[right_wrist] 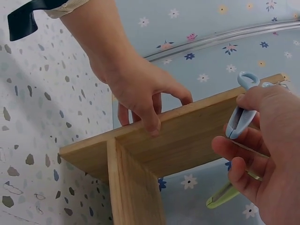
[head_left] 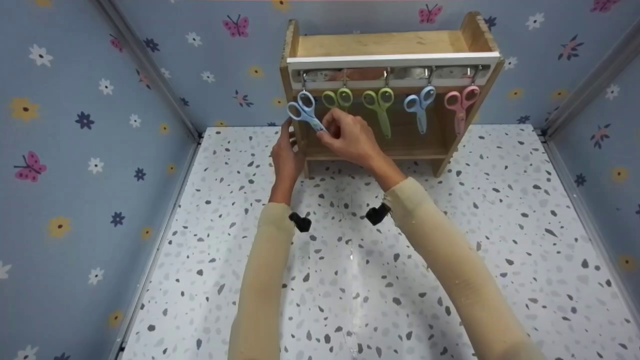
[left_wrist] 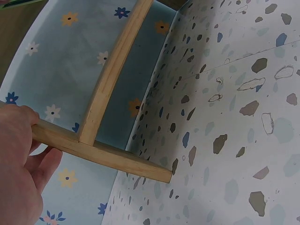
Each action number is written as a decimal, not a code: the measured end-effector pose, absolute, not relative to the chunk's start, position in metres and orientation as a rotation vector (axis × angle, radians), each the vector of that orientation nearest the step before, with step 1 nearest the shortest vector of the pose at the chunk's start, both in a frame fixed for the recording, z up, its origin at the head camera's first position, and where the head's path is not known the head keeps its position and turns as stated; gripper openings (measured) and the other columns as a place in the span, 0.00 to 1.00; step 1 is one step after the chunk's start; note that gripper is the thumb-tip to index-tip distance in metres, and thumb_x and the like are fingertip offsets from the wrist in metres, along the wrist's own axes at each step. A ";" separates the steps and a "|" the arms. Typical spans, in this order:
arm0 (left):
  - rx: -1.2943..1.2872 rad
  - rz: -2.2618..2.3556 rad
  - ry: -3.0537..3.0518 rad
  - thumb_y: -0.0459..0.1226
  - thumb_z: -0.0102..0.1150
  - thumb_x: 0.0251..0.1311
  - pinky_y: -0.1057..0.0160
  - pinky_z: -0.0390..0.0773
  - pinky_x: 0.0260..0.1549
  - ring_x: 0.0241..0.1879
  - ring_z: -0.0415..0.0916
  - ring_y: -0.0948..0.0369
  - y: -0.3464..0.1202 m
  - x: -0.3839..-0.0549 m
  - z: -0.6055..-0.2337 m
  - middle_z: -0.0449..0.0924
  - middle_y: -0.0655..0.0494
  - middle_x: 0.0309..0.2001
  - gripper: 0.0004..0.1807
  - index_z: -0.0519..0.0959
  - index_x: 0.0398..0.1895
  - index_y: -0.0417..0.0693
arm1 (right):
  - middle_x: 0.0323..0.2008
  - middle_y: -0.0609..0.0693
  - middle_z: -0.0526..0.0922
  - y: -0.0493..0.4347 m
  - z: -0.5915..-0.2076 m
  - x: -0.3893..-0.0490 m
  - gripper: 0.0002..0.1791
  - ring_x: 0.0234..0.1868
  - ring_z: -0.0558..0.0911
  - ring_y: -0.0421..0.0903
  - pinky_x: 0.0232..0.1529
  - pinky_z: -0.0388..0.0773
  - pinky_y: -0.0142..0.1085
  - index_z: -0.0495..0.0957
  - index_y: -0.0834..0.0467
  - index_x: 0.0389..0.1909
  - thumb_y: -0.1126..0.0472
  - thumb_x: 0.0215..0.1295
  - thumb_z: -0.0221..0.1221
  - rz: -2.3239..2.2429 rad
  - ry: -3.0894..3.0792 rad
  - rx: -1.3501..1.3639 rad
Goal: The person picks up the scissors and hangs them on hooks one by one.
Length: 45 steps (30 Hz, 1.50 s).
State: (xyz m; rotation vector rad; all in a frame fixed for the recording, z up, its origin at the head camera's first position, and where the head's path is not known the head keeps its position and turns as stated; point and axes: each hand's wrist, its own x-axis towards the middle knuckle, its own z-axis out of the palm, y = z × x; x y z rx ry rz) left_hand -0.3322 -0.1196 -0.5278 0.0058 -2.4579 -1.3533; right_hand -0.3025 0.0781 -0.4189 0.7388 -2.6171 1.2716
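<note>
My right hand [head_left: 354, 139] pinches the blade end of light-blue scissors [head_left: 311, 118] at the left end of a wooden rack [head_left: 380, 44]. One finger loop of these scissors is at the leftmost hook, and they tilt toward my hand. In the right wrist view, thumb and fingers hold the blue blades [right_wrist: 240, 124]. My left hand [head_left: 288, 154] grips the edge of the rack's left side board [left_wrist: 108, 157], thumb on one face and fingers on the other. Green scissors [head_left: 344, 95] hang just behind my right hand, which partly hides them.
Along the rack's metal hook strip [head_left: 410, 73] hang more green scissors [head_left: 384, 117], blue scissors [head_left: 421, 112] and pink scissors [head_left: 460, 115]. The rack stands on a speckled white tabletop [head_left: 340, 280] against a flowered blue back wall [head_left: 330, 15]. Similar panels flank both sides.
</note>
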 end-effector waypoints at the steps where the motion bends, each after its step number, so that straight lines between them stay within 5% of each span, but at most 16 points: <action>1: 0.009 -1.352 -2.461 0.29 0.62 0.80 0.49 0.85 0.75 0.74 0.83 0.47 -0.119 -0.332 -0.527 0.74 0.45 0.83 0.38 0.63 0.89 0.50 | 0.35 0.54 0.87 0.078 -0.420 -0.302 0.12 0.32 0.78 0.41 0.34 0.71 0.33 0.83 0.62 0.52 0.58 0.79 0.68 1.273 -2.617 0.739; 17: -0.007 -1.365 -2.437 0.33 0.62 0.82 0.48 0.85 0.75 0.74 0.84 0.47 -0.120 -0.331 -0.528 0.75 0.45 0.83 0.37 0.63 0.89 0.48 | 0.41 0.57 0.93 0.082 -0.434 -0.300 0.13 0.40 0.88 0.51 0.41 0.79 0.39 0.87 0.60 0.56 0.59 0.78 0.68 1.242 -2.675 0.667; 27: -0.001 -1.384 -2.438 0.30 0.62 0.81 0.44 0.84 0.76 0.74 0.83 0.46 -0.119 -0.331 -0.528 0.75 0.44 0.82 0.37 0.63 0.88 0.49 | 0.46 0.58 0.95 0.079 -0.444 -0.297 0.14 0.46 0.93 0.55 0.49 0.89 0.51 0.88 0.60 0.60 0.61 0.78 0.67 1.270 -2.697 0.589; 45: -0.005 -1.402 -2.443 0.25 0.61 0.78 0.45 0.84 0.77 0.76 0.81 0.46 -0.119 -0.331 -0.527 0.72 0.45 0.85 0.40 0.62 0.89 0.49 | 0.49 0.58 0.95 0.065 -0.457 -0.294 0.14 0.48 0.92 0.55 0.49 0.88 0.52 0.89 0.60 0.60 0.60 0.81 0.66 1.326 -2.682 0.493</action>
